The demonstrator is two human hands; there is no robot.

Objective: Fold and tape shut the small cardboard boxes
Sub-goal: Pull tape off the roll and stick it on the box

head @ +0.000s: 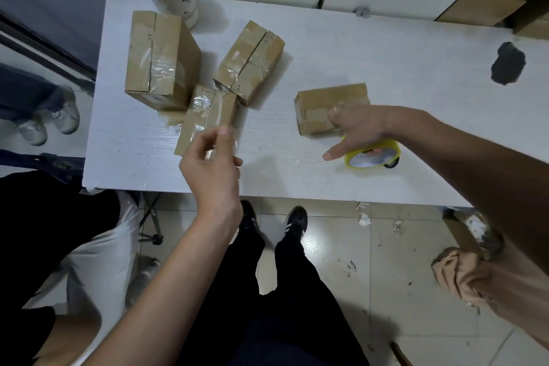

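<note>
head cam | looks steeply down, near | white table (386, 68), floor | edges seemingly warped

The left hand (212, 162) is raised just in front of the nearest taped box (208, 116), palm turned inward, fingers curled, and a strip of clear tape (219, 140) is pinched between thumb and fingertips. The bare left forearm is angled up from the lower left. The right arm is stretched in from the right, well to the right of that box, and the right hand (356, 128) is laid palm down, index finger extended, its other fingers curled onto what lies beneath
</note>
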